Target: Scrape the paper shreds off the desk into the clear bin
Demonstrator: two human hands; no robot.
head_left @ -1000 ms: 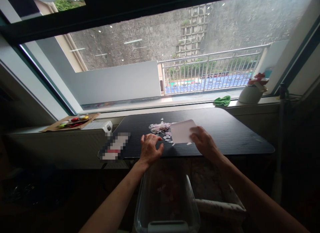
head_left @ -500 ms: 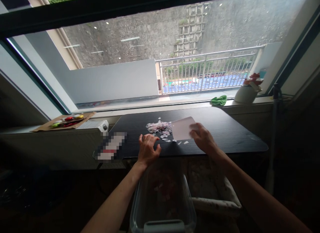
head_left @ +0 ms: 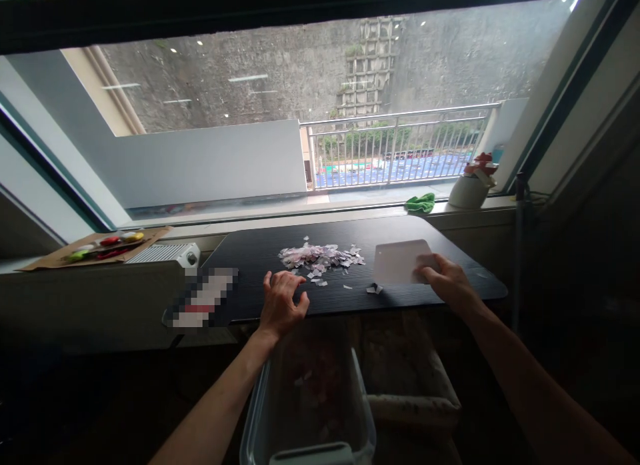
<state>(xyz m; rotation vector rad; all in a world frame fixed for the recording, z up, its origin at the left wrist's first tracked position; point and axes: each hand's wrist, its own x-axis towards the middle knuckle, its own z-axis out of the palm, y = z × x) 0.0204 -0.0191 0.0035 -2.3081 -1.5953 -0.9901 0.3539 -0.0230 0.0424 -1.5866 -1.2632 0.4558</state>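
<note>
My right hand [head_left: 444,278] grips a flat white plastic scraper [head_left: 397,262] by its right edge, tilted over the dark tabletop [head_left: 400,228]. To its left lies a heap of small paper scraps [head_left: 320,255], with a few loose bits nearer the front edge. My left hand [head_left: 284,298] is at the table's front edge beside the heap, fingers curved and apart, with nothing in it. Below the edge, between my arms, stands a clear plastic bin [head_left: 367,398] with some scraps inside.
A pale, stained box [head_left: 420,405] stands right of the bin. On the sill are a green cloth [head_left: 420,203] and a white sprayer bottle [head_left: 469,190]. Cardboard [head_left: 55,253] with colourful items lies at the left, near a white radiator [head_left: 167,253].
The scraper in my right hand has moved right, away from the heap. The heap is spread wider to the right, and a few scraps lie below the scraper. My left hand stays by the edge.
</note>
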